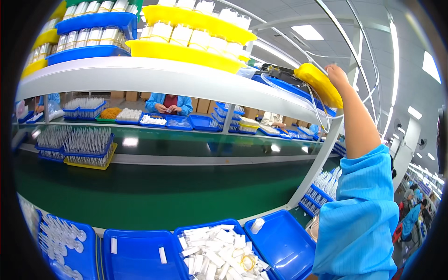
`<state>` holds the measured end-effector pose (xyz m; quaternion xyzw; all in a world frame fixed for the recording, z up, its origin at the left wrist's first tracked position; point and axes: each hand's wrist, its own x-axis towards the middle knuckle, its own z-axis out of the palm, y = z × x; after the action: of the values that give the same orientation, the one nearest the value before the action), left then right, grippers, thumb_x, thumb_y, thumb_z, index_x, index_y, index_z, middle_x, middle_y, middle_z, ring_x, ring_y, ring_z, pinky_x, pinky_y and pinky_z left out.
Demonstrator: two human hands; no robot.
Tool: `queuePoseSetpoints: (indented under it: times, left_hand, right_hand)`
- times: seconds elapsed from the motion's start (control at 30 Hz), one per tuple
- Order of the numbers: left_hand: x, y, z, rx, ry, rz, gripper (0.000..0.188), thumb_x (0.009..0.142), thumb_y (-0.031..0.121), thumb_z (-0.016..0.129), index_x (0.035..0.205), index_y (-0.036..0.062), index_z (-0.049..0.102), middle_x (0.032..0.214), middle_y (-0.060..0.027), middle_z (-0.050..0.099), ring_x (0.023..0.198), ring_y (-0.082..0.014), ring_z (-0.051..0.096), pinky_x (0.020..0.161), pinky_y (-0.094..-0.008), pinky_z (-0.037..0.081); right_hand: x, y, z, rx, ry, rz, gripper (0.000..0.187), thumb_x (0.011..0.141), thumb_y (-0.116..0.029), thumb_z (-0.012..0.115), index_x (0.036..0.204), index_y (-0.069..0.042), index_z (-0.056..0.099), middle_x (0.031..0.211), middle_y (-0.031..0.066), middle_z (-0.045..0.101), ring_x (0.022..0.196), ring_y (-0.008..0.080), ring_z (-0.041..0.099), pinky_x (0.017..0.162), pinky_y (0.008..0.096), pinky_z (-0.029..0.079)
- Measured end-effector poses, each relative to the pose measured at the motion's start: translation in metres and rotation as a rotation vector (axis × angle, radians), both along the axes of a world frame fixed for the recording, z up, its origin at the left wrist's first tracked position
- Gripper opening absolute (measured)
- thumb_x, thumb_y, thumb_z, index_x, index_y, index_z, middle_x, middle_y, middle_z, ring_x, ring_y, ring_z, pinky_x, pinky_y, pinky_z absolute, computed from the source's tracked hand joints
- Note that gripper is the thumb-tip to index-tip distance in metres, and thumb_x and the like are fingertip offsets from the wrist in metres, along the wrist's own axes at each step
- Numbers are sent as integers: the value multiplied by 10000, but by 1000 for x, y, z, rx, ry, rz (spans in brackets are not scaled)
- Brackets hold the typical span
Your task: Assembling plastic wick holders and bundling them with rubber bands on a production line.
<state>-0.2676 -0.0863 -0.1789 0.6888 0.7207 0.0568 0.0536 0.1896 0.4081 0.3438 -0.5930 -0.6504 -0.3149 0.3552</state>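
Observation:
My right hand (337, 75) is raised high at the upper right, the arm in a blue sleeve. It is at the upper edge of a yellow tray (318, 84) that stands tilted on the shelf. The fingers are small and smeared there, so I cannot tell whether they grip anything. My left hand is out of view. Below, a blue tray (298, 242) holds a small clear-and-white bundle (257, 225) in its corner. Beside it, another blue tray is heaped with white flat pieces (219, 249) in clear sleeves, with yellow rubber bands (247, 262) on top.
A white shelf (186, 74) crosses above a green conveyor belt (154, 189), bearing yellow trays (186, 55) of banded white bundles. A blue tray (135, 268) holds two white pieces. White-tipped parts stand in racks (88, 144) across the belt. A co-worker (169, 103) sits opposite.

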Motion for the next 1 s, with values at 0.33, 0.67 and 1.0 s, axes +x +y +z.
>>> queuePoseSetpoints:
  times: [0.33, 0.67, 1.0]
  left_hand:
    - [9, 2, 13, -21, -32, 31, 881, 478, 290, 818, 1268, 146, 454, 1358, -200, 330, 1243, -379, 325, 1036, -490, 236]
    - [15, 4, 20, -17, -41, 46, 855, 495, 316, 811, 1245, 94, 465, 1331, -219, 359, 1230, -390, 333, 1022, -493, 253]
    - [18, 7, 25, -22, -77, 60, 852, 487, 294, 812, 1240, 97, 468, 1347, -215, 343, 1244, -388, 315, 1029, -492, 244]
  right_hand:
    - [-5, 6, 5, -375, 253, 36, 505, 867, -395, 428, 1187, -20, 538, 1208, 189, 531, 1136, 268, 491, 939, 387, 362]
    - [13, 31, 27, -597, 255, -273, 267, 846, -197, 459, 975, -38, 631, 1044, 176, 609, 935, 259, 601, 772, 423, 460]
    - [34, 49, 36, -552, 151, -448, 356, 780, -266, 563, 1012, -5, 633, 1001, 154, 624, 820, 240, 610, 694, 391, 461]
